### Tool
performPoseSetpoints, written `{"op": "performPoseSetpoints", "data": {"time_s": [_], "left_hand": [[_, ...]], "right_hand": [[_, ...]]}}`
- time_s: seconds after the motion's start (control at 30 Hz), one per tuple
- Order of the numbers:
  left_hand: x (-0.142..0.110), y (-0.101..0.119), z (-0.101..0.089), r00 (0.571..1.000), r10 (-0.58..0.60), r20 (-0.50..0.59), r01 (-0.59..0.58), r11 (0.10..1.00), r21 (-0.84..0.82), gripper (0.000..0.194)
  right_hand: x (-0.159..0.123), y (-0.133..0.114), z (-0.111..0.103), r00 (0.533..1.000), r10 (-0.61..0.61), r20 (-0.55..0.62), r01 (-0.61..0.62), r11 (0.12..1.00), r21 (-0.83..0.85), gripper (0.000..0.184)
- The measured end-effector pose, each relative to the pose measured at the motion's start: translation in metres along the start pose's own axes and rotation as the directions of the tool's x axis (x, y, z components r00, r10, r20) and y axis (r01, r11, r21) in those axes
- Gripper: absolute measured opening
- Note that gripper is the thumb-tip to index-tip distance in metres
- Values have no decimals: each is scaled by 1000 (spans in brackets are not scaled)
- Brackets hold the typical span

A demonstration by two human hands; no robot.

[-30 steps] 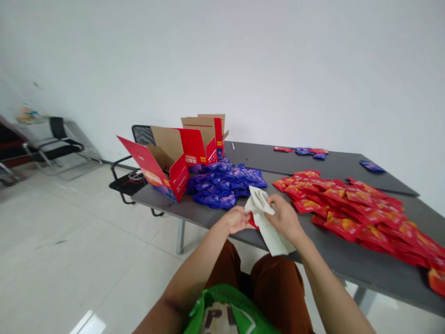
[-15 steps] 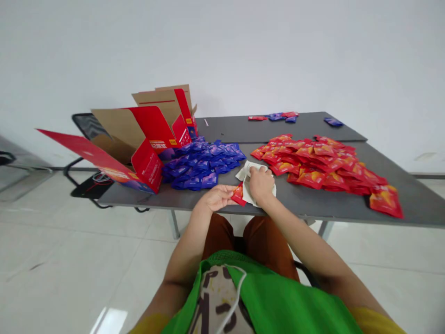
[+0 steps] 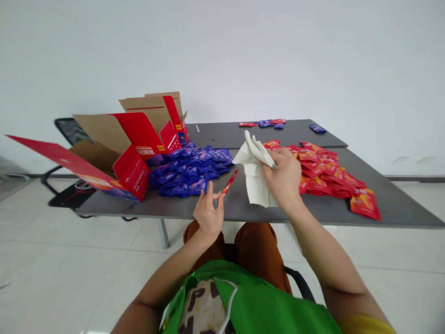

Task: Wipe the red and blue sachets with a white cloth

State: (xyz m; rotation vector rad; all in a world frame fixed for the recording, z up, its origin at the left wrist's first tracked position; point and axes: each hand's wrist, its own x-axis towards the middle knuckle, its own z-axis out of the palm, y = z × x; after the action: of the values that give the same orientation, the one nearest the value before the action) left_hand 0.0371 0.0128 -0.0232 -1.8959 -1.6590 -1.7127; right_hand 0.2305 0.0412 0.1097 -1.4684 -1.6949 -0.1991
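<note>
A crumpled white cloth (image 3: pixel 255 181) hangs from the right hand (image 3: pixel 283 178); a slim red sachet (image 3: pixel 229 181) tilts just beside the open left hand (image 3: pixel 208 213).

This is looking like a plain packing room: a grey counter (image 3: pixel 239 208) is carrying heaps of red sachets (image 3: pixel 327 171) and blue sachets (image 3: pixel 187 171) beside an opened printed carton (image 3: pixel 132 139), between white walls (image 3: pixel 222 55) and a glossy tiled floor (image 3: pixel 52 250).
</note>
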Motion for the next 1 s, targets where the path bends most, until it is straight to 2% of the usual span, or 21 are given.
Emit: {"op": "performPoseSetpoints", "data": {"time_s": [0.07, 0.13, 0.2, 0.27, 0.33, 0.43, 0.57, 0.7, 0.77, 0.83, 0.9, 1.0], "left_hand": [[-11, -5, 3, 974, 210, 87, -213, 977, 27, 47], [-23, -12, 7, 930, 326, 171, -337, 941, 39, 39], [-36, -18, 9, 914, 359, 190, -379, 922, 81, 33], [-43, -20, 11, 926, 345, 154, -365, 923, 126, 28], [-46, -19, 13, 943, 316, 108, -329, 935, 135, 27], [-42, -14, 16, 951, 292, 100, -302, 947, 110, 29], [-37, -14, 20, 948, 302, 95, -314, 937, 155, 30], [-39, -16, 22, 950, 305, 72, -312, 939, 144, 30], [-41, -17, 21, 950, 312, 27, -313, 943, 115, 31], [-42, -17, 21, 945, 328, -10, -326, 942, 81, 32], [-42, -17, 21, 940, 339, -34, -336, 940, 60, 33], [-40, -15, 21, 944, 329, -40, -326, 943, 63, 37]], "right_hand": [[-3, -7, 10, 994, -84, 75, 86, 996, -23, 30], [-12, -11, 28, 956, -179, 232, 187, 982, -12, 33], [-28, -12, 49, 873, -252, 418, 266, 964, 26, 34], [-45, -11, 70, 780, -266, 566, 303, 953, 31, 33], [-58, -8, 86, 745, -230, 626, 303, 953, -10, 33], [-66, -3, 97, 785, -113, 609, 231, 966, -118, 25], [-58, 9, 95, 852, 53, 520, 111, 954, -279, 24], [-43, 25, 83, 844, 222, 489, -33, 930, -365, 27], [-41, 26, 77, 841, 209, 499, -63, 954, -293, 24], [-46, 19, 74, 858, 124, 498, -39, 983, -178, 23], [-57, 5, 76, 866, 33, 499, 28, 993, -114, 26], [-74, -17, 84, 846, -48, 531, 149, 978, -149, 28]]}}
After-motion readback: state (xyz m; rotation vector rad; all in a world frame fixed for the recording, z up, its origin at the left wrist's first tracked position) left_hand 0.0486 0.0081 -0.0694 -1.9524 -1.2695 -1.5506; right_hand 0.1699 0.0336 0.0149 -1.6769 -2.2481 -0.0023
